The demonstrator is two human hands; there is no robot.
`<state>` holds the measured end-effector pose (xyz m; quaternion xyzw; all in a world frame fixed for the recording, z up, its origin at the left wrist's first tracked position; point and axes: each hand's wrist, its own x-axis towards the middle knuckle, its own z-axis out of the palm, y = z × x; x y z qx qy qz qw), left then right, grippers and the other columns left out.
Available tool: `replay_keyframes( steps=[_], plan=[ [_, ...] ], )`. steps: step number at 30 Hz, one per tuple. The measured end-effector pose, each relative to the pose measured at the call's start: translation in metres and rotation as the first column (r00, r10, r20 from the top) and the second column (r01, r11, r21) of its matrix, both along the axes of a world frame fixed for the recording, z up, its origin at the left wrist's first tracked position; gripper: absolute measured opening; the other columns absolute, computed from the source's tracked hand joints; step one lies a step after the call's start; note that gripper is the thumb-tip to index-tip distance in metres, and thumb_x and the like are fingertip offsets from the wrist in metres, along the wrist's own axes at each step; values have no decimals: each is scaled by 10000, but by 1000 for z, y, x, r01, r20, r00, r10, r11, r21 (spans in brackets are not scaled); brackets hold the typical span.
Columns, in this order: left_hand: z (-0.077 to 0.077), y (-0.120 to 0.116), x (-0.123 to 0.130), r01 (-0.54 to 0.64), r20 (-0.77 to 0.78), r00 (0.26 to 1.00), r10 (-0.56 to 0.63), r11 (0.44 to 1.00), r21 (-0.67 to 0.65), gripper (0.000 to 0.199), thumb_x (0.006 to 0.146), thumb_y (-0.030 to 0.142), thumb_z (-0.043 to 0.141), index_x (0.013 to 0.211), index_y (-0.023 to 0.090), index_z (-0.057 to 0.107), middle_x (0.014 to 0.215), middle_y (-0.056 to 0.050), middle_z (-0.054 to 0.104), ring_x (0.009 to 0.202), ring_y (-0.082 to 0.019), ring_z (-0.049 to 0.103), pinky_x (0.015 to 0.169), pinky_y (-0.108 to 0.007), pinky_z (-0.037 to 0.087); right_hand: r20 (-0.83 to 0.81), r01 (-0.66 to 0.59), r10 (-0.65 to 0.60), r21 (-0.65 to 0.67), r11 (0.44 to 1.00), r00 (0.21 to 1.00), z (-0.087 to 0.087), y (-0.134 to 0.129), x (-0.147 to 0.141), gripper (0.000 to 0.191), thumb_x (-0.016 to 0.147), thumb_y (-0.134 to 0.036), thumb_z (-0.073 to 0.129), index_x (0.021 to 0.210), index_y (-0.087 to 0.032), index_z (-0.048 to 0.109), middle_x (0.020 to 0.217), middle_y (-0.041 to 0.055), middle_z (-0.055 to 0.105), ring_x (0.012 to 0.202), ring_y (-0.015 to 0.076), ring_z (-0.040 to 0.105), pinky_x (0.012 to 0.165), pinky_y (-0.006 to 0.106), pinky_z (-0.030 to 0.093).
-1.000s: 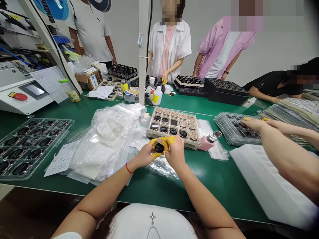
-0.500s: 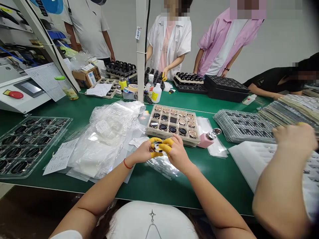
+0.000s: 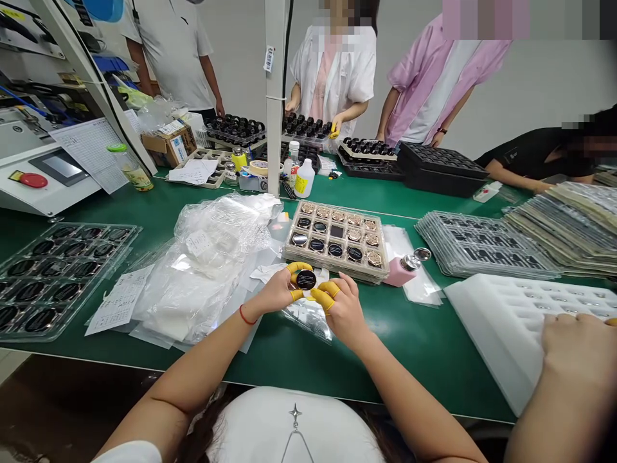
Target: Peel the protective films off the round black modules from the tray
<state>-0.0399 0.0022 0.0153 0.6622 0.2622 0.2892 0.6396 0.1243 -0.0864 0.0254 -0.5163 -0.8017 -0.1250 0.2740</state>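
A round black disc with fine pale print point(image 3: 306, 279) is gripped at its rim between the yellow-covered fingertips of my left hand point(image 3: 283, 287). Just right of it is my right hand point(image 3: 338, 301), its yellow-covered thumb and finger pinched at a small pale piece point(image 3: 308, 294) below the disc; that piece is too small to make out. Behind my hands lies a stack of clear compartment trays point(image 3: 359, 265) holding round black and rose-gold pieces. A crumpled clear bag point(image 3: 308, 319) is on the green table under my hands.
Plastic bags point(image 3: 207, 270) and a printed sheet point(image 3: 118, 299) lie left, beside a tray of dark discs point(image 3: 62, 270). A pink pump bottle point(image 3: 401, 270) stands right of the trays. A neighbour's hand point(image 3: 576, 341) reaches over a white foam tray point(image 3: 486, 321). Several people are across the table.
The disc now shows its black printed face instead of the light patterned one. My right fingers have moved slightly down from it. The neighbour's arm has moved down onto the foam tray.
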Motion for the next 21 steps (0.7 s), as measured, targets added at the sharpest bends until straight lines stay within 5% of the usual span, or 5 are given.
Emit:
replay_keyframes(
  steps=[4, 7, 11, 14, 21],
  plan=[
    [5, 0, 0, 8, -20, 1000, -8, 1000, 15, 484, 697, 280, 705, 1118, 209, 478, 922, -33, 625, 824, -174, 630, 753, -302, 501, -338, 84, -98, -56, 995, 936, 5, 0, 15, 228, 859, -202, 448, 995, -278, 616, 908, 22, 646, 932, 202, 539, 984, 451, 340],
    [8, 1, -3, 41, -31, 999, -42, 999, -24, 496, 703, 303, 703, 1133, 220, 469, 938, -40, 643, 872, -200, 649, 808, -352, 503, -607, 335, -372, -181, 925, 702, -5, 4, 50, 280, 867, -306, 439, 1106, -220, 556, 1042, 82, 633, 951, 229, 572, 866, 418, 439],
    [7, 4, -5, 46, -14, 999, -47, 998, -47, 534, 703, 315, 704, 1163, 222, 450, 955, -50, 654, 894, -214, 654, 838, -394, 502, -401, 430, -640, -498, 753, 655, -42, 8, 102, 279, 780, -294, 507, 997, -162, 622, 908, 118, 666, 817, 259, 604, 740, 417, 475],
    [4, 5, -4, 33, -16, 999, -34, 999, -37, 551, 690, 320, 715, 1167, 219, 459, 933, -43, 656, 867, -205, 653, 824, -388, 509, -303, 471, -639, -473, 745, 707, -53, 8, 110, 234, 757, -284, 514, 879, -158, 669, 865, 127, 660, 844, 277, 590, 782, 459, 453],
    [10, -8, 2, 52, -36, 998, -52, 999, 4, 609, 702, 312, 705, 1248, 224, 451, 949, -52, 661, 847, -198, 648, 771, -324, 518, -650, -81, -247, -431, 899, 718, 1, 19, 21, 348, 858, -371, 465, 1156, -227, 571, 990, 54, 665, 920, 192, 601, 821, 368, 480]
  ],
)
